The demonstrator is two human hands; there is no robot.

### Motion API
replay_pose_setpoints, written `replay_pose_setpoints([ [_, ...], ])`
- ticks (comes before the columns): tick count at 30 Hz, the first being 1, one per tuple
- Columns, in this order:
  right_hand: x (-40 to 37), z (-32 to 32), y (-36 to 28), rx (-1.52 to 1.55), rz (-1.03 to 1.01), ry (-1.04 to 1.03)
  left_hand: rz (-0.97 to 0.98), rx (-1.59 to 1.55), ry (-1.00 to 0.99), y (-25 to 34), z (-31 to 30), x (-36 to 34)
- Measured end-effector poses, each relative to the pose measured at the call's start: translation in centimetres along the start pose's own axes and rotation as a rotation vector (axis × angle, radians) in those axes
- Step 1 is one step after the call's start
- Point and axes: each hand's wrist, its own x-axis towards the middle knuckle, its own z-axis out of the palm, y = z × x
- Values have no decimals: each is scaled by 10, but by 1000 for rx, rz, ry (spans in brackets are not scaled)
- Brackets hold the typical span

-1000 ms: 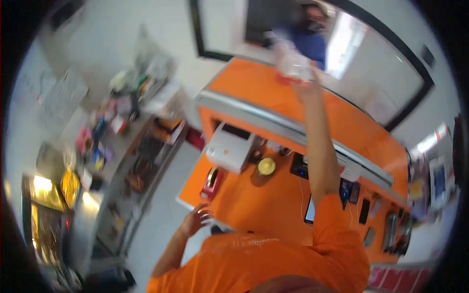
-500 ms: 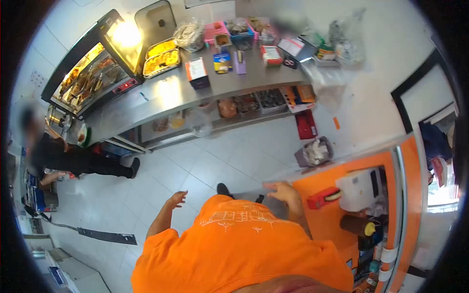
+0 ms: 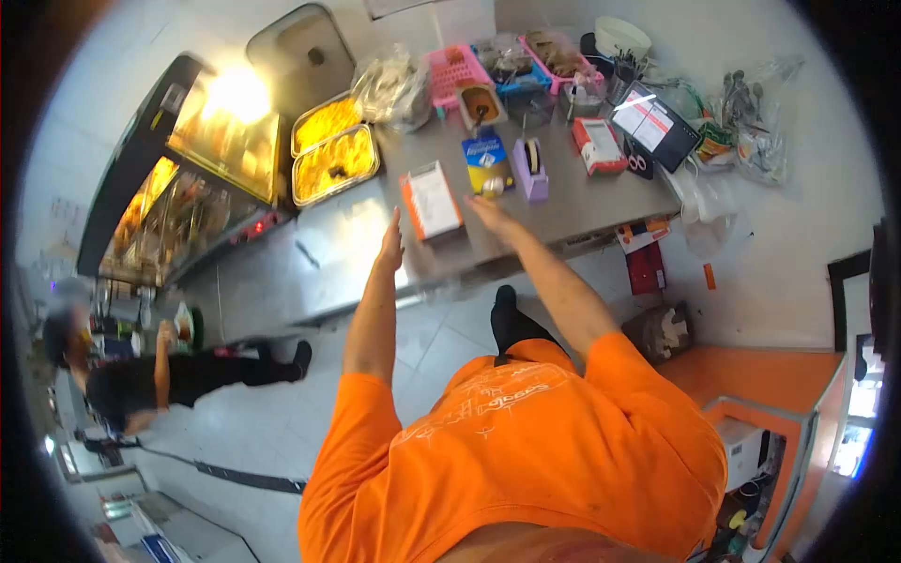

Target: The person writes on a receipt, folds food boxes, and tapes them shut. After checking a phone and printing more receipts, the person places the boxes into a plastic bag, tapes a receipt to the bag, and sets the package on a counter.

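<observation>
Both my arms reach forward over the steel counter. My left hand, fingers straight and holding nothing, is left of a white and orange box. On the box's right side, my right hand is also open, its fingertips close to the lower edge of a blue and yellow packet. The box stands between my two hands, with space on either side of it. A purple tape dispenser stands just beyond my right hand.
Two foil trays of yellow food sit by a lit warming cabinet. Farther right are a red and white box, a tablet and pink baskets. A person in black stands at left. An orange counter is at right.
I have come closer to the steel counter, turning away from the orange one. Both hands have moved forward from near my body to either side of the white and orange box.
</observation>
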Motion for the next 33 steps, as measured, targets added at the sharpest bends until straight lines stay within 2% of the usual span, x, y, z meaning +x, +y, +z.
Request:
replay_pose_setpoints([
  [1, 32, 6, -1, 0, 109, 27, 51, -66, -104, 8, 14, 9],
  [2, 31, 12, -22, 220, 176, 23, 101, -128, -214, 19, 24, 23],
  [4, 95, 41, 35, 618, 172, -308, -95, -300, -380, 20, 25, 76],
  [5, 98, 57, 46, 368, 372, -251, -148, -221, -445, 35, 20, 90],
  [6, 110, 97, 94, 477, 206, -133, -210, -147, -503, 51, 13, 100],
  [7, 78, 90, 68, 502, 260, -285, -231, 97, -526, 74, 10, 108],
  [8, 55, 62, 31, 367, 215, -459, -245, 333, -552, 108, 20, 104],
  [9, 30, 31, -10, 234, 145, -626, -264, 401, -575, 129, 33, 103],
  [10, 36, -10, -37, -68, -28, -799, -283, 470, -601, 150, 46, 102],
  [11, 49, -49, -48, -380, -203, -962, -274, 481, -693, 140, 41, 120],
  [12, 61, -88, -43, -259, -511, -530, -266, 488, -784, 132, 40, 133],
  [14, 97, -205, -81, 311, -166, 155, -187, 568, -819, 126, 41, 144],
  [15, 119, -267, -90, -286, -433, 752, -130, 628, -818, 125, 41, 146],
  [16, 139, -324, -93, -422, -397, 1075, -70, 691, -814, 129, 42, 150],
  [17, 149, -376, -96, -872, -378, 1264, -199, 796, -666, 166, 63, 121],
  [18, 158, -400, -98, -1008, -276, 1243, -284, 965, -613, 177, 70, 119],
  [19, 168, -424, -98, -1140, -167, 1220, -58, 1062, -594, 171, 64, 120],
  [20, 191, -458, -87, -1098, -139, 1107, 175, 1147, -575, 164, 60, 122],
  [22, 234, -508, -51, -1001, -85, 877, 258, 1190, -433, 186, 86, 104],
  [23, 234, -517, -51, -917, -197, 905, 321, 1147, -456, 196, 96, 98],
  [24, 231, -525, -55, -834, -308, 925, 269, 1104, -518, 223, 121, 83],
  [26, 222, -542, -76, -668, -532, 952, 259, 1008, -637, 241, 153, 76],
  [28, 207, -561, -117, -503, -759, 960, 411, 983, -782, 260, 188, 86],
  [29, 171, -521, -161, -345, -224, 650, 479, 1015, -836, 268, 205, 97],
  [31, 192, -505, -117, -995, 227, 349, 618, 1031, -915, 287, 247, 121],
  [33, 202, -480, -62, -1000, 220, 416, 746, 1027, -939, 296, 292, 157],
])
